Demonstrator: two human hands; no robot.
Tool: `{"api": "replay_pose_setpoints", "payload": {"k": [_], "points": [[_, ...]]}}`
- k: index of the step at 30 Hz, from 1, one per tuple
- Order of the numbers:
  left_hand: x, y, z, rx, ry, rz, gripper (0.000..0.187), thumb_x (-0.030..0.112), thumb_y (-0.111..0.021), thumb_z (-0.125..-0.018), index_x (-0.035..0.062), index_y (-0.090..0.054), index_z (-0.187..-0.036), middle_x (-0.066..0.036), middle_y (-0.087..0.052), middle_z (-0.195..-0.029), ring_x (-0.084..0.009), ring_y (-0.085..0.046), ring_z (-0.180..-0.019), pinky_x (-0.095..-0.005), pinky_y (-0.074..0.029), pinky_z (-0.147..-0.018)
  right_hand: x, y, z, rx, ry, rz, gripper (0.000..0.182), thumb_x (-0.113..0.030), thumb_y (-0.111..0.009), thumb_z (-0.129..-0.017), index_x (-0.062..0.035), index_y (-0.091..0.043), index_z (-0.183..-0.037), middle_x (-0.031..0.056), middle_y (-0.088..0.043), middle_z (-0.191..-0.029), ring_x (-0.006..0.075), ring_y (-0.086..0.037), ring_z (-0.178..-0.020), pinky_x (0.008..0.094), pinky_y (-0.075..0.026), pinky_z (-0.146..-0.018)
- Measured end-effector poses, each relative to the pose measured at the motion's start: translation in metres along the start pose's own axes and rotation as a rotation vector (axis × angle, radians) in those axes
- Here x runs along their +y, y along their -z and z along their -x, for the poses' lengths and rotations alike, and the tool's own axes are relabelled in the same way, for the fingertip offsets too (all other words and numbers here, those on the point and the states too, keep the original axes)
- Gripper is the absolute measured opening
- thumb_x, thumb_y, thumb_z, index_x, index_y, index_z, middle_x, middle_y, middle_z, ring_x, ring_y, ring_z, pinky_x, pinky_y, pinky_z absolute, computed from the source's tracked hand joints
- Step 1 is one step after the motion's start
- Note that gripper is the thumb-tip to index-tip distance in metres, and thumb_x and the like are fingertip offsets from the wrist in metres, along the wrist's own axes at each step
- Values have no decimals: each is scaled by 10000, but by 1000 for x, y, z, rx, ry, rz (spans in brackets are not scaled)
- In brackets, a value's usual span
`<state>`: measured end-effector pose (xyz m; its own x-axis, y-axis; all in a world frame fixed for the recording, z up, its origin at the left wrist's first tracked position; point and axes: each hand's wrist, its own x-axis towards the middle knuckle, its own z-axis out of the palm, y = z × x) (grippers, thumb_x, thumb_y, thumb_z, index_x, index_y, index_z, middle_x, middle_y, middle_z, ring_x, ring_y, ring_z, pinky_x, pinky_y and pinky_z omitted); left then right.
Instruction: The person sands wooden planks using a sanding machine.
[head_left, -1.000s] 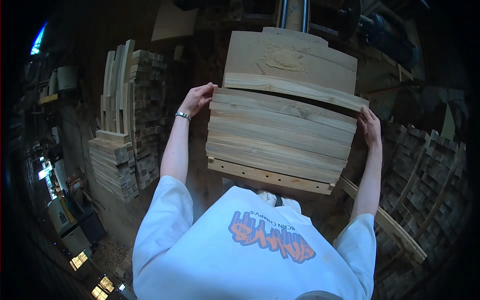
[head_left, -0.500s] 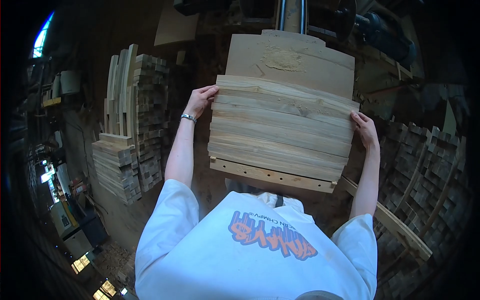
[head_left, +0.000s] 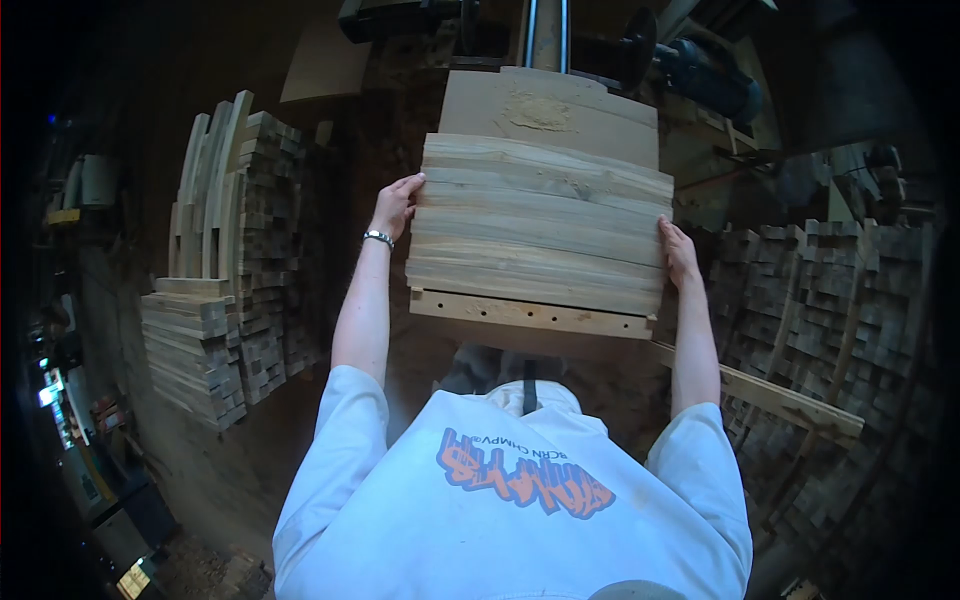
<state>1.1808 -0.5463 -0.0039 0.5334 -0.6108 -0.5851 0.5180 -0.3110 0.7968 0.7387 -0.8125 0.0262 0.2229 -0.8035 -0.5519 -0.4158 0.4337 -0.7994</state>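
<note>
Wooden planks [head_left: 540, 215] lie edge to edge on a fibreboard panel [head_left: 615, 118], between left hand [head_left: 398, 204] and right hand [head_left: 680, 252], both at plank ends. Can't tell if either grip is closed; undersides hidden. Stacked lumber [head_left: 268, 215] dim.

The bare left arm [head_left: 361, 315] and bare right arm [head_left: 697, 345] are pointing forward, well apart, both leaning slightly inward. The bare left hand [head_left: 397, 205] is resting a little farther forward, its fingers pointing inward; the bare right hand [head_left: 681, 255] is keeping its fingers nearly straight.
</note>
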Motion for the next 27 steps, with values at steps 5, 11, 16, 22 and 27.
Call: {"api": "replay_pose_setpoints", "payload": {"k": [5, 11, 16, 22, 27], "points": [[-39, 19, 37, 23, -54, -35, 488, 274, -710, -841, 1, -568, -1220, -9, -642, -999, -78, -560, -823, -232, -416, -679, 11, -36, 45, 610, 602, 853, 778, -516, -708, -756, 12, -478, -1280, 187, -492, -1276, 314, -407, -1241, 428, -307, -1043], [-84, 41, 116, 13, -39, 41, 515, 216, -700, -853, -34, -511, -1262, -75, -634, -1092, -145, -619, -945, -274, -496, -792, 31, -161, 159, 181, 953, 931, 734, -511, -644, -795, -41, -435, -1320, 178, -394, -1374, 363, -289, -1325, 489, -205, -1102], [-68, 26, 131, 322, -451, -501, 460, 169, -701, -830, -48, -552, -1207, -128, -640, -1074, -160, -649, -865, -296, -530, -790, 51, -185, 159, 323, 892, 946, 684, -535, -571, -835, -68, -447, -1319, 148, -372, -1406, 341, -252, -1363, 484, -176, -1125], [2, -158, 85, -42, -1012, -910, 424, 179, -651, -779, -11, -568, -1149, -183, -584, -1151, -346, -492, -1149, -390, -388, -990, 47, -187, 158, 379, 906, 892, 595, -475, -592, -826, -82, -512, -1266, 132, -436, -1365, 330, -336, -1320, 488, -221, -1106], [5, -238, -9, 163, -1008, -1556, 559, 356, -631, -804, 19, -482, -1224, -158, -486, -1290, -320, -407, -1228, -544, -289, -1031, 33, -187, 143, 382, 898, 891, 583, -462, -616, -803, -79, -538, -1236, 127, -449, -1353, 332, -348, -1308, 496, -231, -1100]]}}
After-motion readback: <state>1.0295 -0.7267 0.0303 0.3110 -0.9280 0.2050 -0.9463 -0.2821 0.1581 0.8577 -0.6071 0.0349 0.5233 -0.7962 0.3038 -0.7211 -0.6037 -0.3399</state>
